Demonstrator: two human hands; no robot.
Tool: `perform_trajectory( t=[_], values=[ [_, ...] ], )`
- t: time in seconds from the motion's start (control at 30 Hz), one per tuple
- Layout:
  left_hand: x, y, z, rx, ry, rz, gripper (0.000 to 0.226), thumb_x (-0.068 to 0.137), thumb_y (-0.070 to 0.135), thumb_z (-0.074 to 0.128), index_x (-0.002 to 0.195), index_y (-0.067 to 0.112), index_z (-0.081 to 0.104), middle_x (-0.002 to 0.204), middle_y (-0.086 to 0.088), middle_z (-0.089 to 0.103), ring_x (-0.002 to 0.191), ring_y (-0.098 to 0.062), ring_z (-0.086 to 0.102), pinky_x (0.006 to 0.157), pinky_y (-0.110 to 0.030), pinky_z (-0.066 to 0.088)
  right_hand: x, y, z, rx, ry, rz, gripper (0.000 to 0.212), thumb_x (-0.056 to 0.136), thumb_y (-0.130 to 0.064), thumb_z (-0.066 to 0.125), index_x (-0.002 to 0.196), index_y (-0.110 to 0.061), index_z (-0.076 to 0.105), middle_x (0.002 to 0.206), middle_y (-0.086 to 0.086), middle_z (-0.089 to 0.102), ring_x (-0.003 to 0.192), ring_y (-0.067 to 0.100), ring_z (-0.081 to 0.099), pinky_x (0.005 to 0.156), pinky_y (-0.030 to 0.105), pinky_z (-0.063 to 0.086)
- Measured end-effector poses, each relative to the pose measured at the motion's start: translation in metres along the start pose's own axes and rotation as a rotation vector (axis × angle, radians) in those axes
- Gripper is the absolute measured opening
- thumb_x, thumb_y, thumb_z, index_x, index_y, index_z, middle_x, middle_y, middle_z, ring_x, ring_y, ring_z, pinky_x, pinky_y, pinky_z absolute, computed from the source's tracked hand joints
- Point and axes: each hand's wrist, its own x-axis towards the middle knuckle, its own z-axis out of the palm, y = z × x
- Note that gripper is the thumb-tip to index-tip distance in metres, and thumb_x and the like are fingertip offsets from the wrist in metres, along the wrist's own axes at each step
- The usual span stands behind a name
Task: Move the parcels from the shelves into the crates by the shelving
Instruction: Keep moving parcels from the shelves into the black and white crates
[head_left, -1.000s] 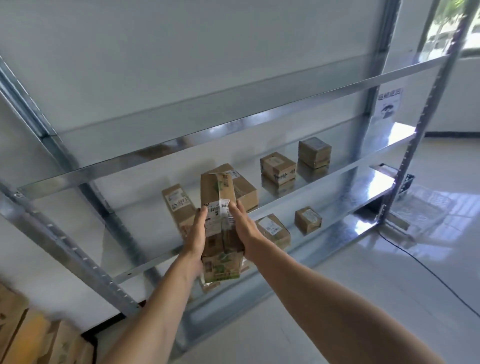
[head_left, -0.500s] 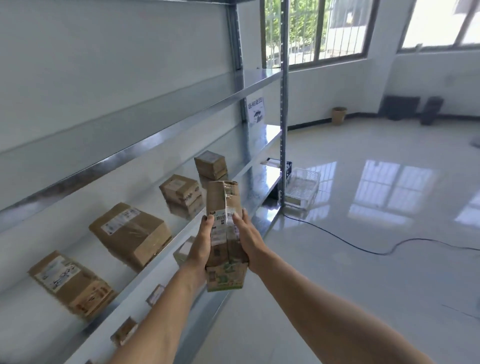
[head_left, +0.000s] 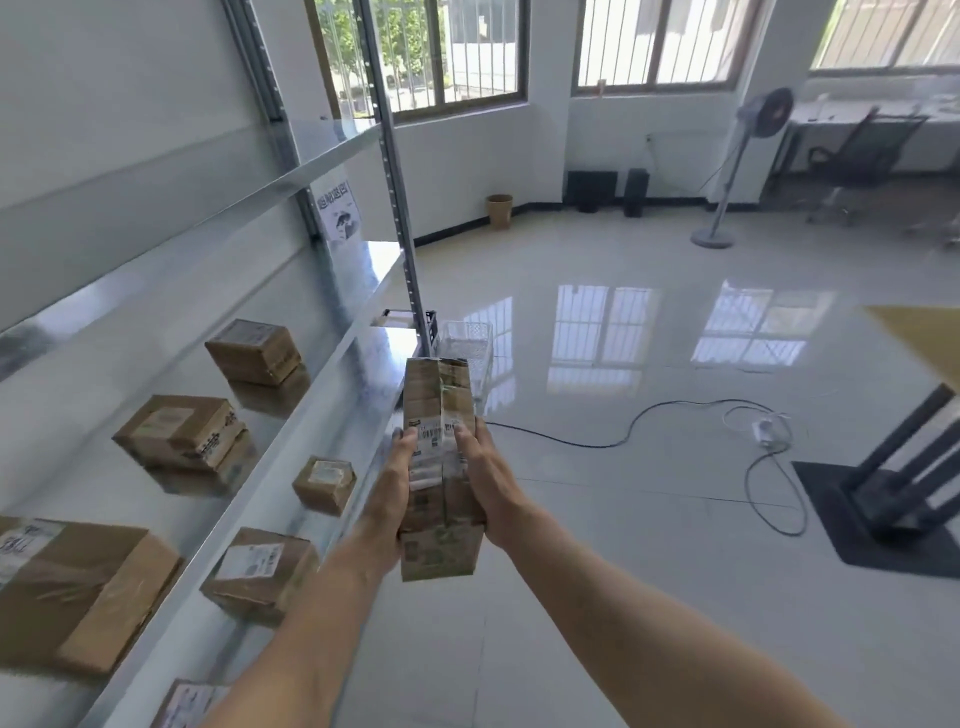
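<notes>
Left hand (head_left: 396, 483) and right hand (head_left: 485, 480) clasp tall taped cardboard parcel (head_left: 440, 467) from either side, fingers curled on it, held upright in air beside metal shelving (head_left: 311, 374), clear crate (head_left: 467, 345) on floor beyond.

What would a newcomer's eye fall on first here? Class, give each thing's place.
First, the tall cardboard parcel at centre, gripped between the left hand and right hand. Next, the metal shelving along the left, with more brown parcels lying on it. Beyond the held parcel, a clear crate sits on the floor by the shelving's far post.
</notes>
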Motion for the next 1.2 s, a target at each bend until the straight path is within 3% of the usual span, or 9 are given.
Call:
perform_trajectory(
  t=[0.17, 0.33, 0.47, 0.63, 0.8, 1.07, 1.2],
  values=[
    [0.039, 0.002, 0.025, 0.027, -0.077, -0.012, 0.05, 0.107, 0.049, 0.038, 0.135, 0.014, 0.06, 0.112, -0.02, 0.075, 0.096, -0.037, 0.074, 0.066, -0.039, 0.062, 0.025, -0.01, -0.033, 0.021, 0.056, -0.02, 0.03, 0.11, -0.033, 0.039, 0.139, -0.026, 0.044, 0.116, 0.01, 0.068, 0.09, 0.02, 0.076, 0.072, 0.035, 0.062],
    [0.087, 0.013, 0.055, 0.046, -0.127, 0.006, 0.047, 0.108, 0.046, 0.037, 0.132, 0.014, 0.062, 0.106, -0.017, 0.077, 0.086, -0.029, 0.076, 0.062, -0.036, 0.061, 0.066, -0.026, -0.066, 0.056, 0.081, -0.035, 0.03, 0.11, -0.033, 0.039, 0.139, -0.026, 0.043, 0.118, 0.014, 0.068, 0.095, 0.027, 0.075, 0.072, 0.038, 0.063],
    [0.129, 0.025, 0.082, 0.059, -0.124, 0.018, 0.045, 0.108, 0.045, 0.038, 0.132, 0.016, 0.062, 0.109, -0.018, 0.076, 0.089, -0.031, 0.076, 0.063, -0.037, 0.061, 0.108, -0.043, -0.095, 0.074, 0.087, -0.044, 0.031, 0.11, -0.034, 0.039, 0.139, -0.025, 0.044, 0.119, 0.017, 0.068, 0.098, 0.031, 0.075, 0.076, 0.043, 0.063],
    [0.185, 0.042, 0.114, 0.086, -0.127, 0.002, 0.048, 0.105, 0.053, 0.04, 0.13, 0.019, 0.065, 0.112, -0.019, 0.075, 0.105, -0.039, 0.072, 0.085, -0.052, 0.061, 0.16, -0.067, -0.128, 0.09, 0.091, -0.037, 0.029, 0.111, -0.033, 0.036, 0.139, -0.028, 0.044, 0.12, 0.015, 0.068, 0.103, 0.034, 0.073, 0.076, 0.045, 0.063],
    [0.234, 0.05, 0.138, 0.063, -0.13, -0.006, 0.047, 0.106, 0.051, 0.04, 0.133, 0.019, 0.063, 0.114, -0.019, 0.075, 0.101, -0.037, 0.074, 0.072, -0.044, 0.062, 0.204, -0.084, -0.156, 0.096, 0.083, -0.027, 0.03, 0.111, -0.033, 0.036, 0.139, -0.027, 0.043, 0.12, 0.015, 0.068, 0.103, 0.036, 0.072, 0.079, 0.049, 0.063],
    [0.33, 0.054, 0.157, 0.049, -0.144, -0.136, 0.076, 0.086, 0.077, 0.056, 0.149, 0.036, 0.048, 0.135, -0.019, 0.064, 0.114, -0.042, 0.068, 0.079, -0.054, 0.061, 0.29, -0.092, -0.192, 0.081, 0.118, -0.003, 0.031, 0.11, -0.037, 0.038, 0.14, -0.03, 0.043, 0.125, 0.015, 0.067, 0.105, 0.034, 0.072, 0.087, 0.055, 0.06],
    [0.391, 0.064, 0.164, 0.031, -0.199, -0.095, 0.054, 0.101, 0.063, 0.043, 0.14, 0.028, 0.058, 0.124, -0.018, 0.071, 0.108, -0.037, 0.072, 0.076, -0.048, 0.061, 0.349, -0.099, -0.207, 0.064, 0.13, 0.001, 0.028, 0.11, -0.032, 0.04, 0.137, -0.03, 0.044, 0.122, 0.015, 0.068, 0.099, 0.033, 0.074, 0.076, 0.047, 0.063]
  ],
)
